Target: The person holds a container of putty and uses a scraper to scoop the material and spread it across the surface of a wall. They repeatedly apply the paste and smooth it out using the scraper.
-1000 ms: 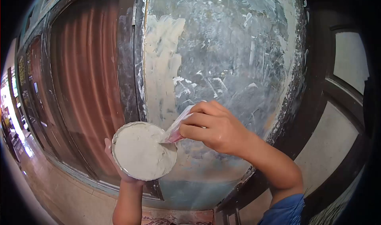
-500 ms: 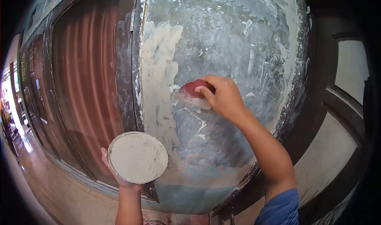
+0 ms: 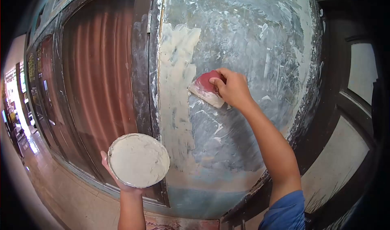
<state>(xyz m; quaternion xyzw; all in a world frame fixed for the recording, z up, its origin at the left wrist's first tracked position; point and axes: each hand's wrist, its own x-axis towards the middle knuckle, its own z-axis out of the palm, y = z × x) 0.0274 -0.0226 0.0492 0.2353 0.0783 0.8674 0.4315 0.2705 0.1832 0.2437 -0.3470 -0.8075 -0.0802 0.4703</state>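
Note:
My right hand (image 3: pixel 232 87) grips a red scraper (image 3: pixel 209 83) whose lower blade edge carries pale putty and lies at the wall (image 3: pixel 239 136). The blade is beside the right edge of a cream putty strip (image 3: pixel 174 75) that runs down the wall. Below and to the left, my left hand (image 3: pixel 118 177) supports a round container (image 3: pixel 139 161) from beneath and its left side. Pale, smooth-looking putty fills it close to the rim. Most of the left fingers are hidden under the container.
Left of the wall stands a dark-framed window (image 3: pixel 142 67) with a reddish-brown curtain (image 3: pixel 101 67) behind glass. A dark door with pale panels (image 3: pixel 337 161) is on the right. Tiled floor (image 3: pixel 77 195) shows at the lower left.
The view has shifted, so the wall appears further right. The scraper has turned and shows more of its putty-covered blade. The container remains in my left hand.

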